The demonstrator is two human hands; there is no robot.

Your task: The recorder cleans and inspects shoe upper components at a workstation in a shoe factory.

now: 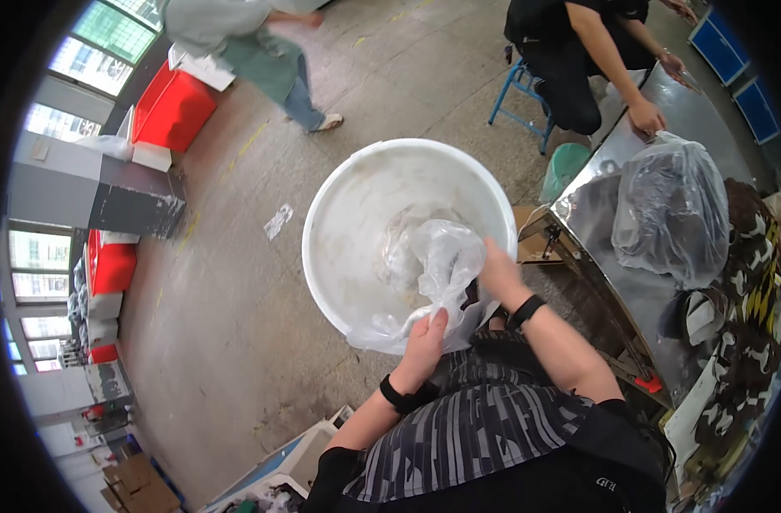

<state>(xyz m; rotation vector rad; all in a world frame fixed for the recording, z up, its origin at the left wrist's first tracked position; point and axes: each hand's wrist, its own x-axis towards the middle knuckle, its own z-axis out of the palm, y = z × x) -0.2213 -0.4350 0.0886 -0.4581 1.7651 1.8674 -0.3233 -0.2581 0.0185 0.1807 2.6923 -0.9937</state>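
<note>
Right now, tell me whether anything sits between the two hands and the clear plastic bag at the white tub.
Nothing visible does. The left hand and right hand both already grip the clear plastic bag, which drapes over the near rim of the white tub.

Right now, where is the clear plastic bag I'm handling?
In the head view, the clear plastic bag lies centre-frame over the near rim of the white basin, gripped by your left hand and right hand.

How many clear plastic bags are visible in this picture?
2. One clear plastic bag is held by both hands over the near rim of the white basin. A filled one stands on the metal table at right. Others may be hidden.
</note>
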